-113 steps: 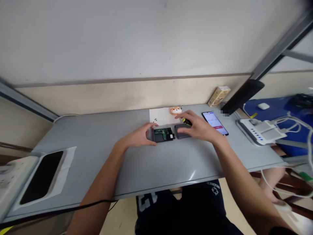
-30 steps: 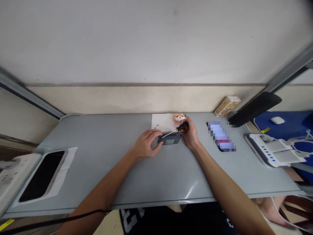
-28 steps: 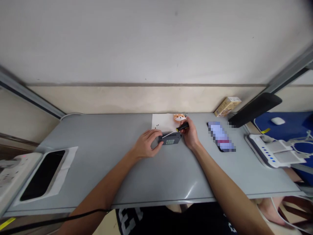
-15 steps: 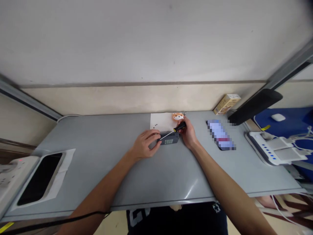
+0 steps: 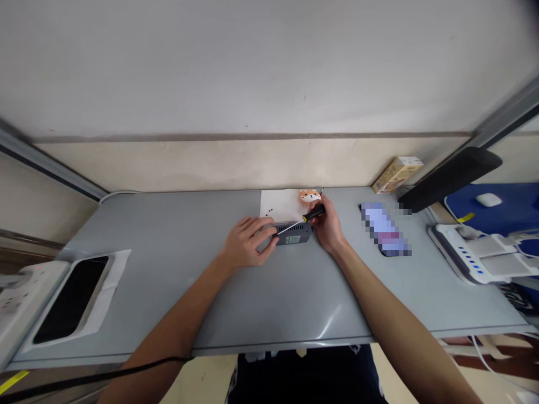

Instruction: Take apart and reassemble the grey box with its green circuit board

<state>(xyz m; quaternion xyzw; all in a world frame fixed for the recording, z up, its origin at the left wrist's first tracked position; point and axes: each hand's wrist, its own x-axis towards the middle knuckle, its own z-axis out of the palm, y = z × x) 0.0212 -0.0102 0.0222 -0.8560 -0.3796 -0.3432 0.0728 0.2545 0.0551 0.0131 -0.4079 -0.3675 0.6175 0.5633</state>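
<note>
A dark grey electronics case (image 5: 298, 235) with a row of vent slots and a pale label stands on the grey desk, just in front of a white paper. My left hand (image 5: 251, 242) grips its left end between thumb and fingers. In my right hand (image 5: 329, 225) is a screwdriver (image 5: 315, 213) with a black and yellow handle. Its shaft slants down to the left, and the tip meets the case near my left fingertips. Whether a screw sits under the tip is too small to tell. Several tiny dark screws (image 5: 269, 212) lie on the paper (image 5: 273, 199).
An orange and white dog-face item (image 5: 309, 196) lies at the paper's right. Further right are a phone (image 5: 385, 229), a carton (image 5: 397, 174), a black cylinder (image 5: 448, 178) and a white charging station (image 5: 471, 255). A dark tablet-like device (image 5: 73, 300) and a power strip (image 5: 31, 297) occupy the left.
Earlier the case lay open with a green circuit board showing and a separate cover beside it; now it is closed and vented side up. Over the last second, hands and screwdriver hardly move; the view shifts slightly.
</note>
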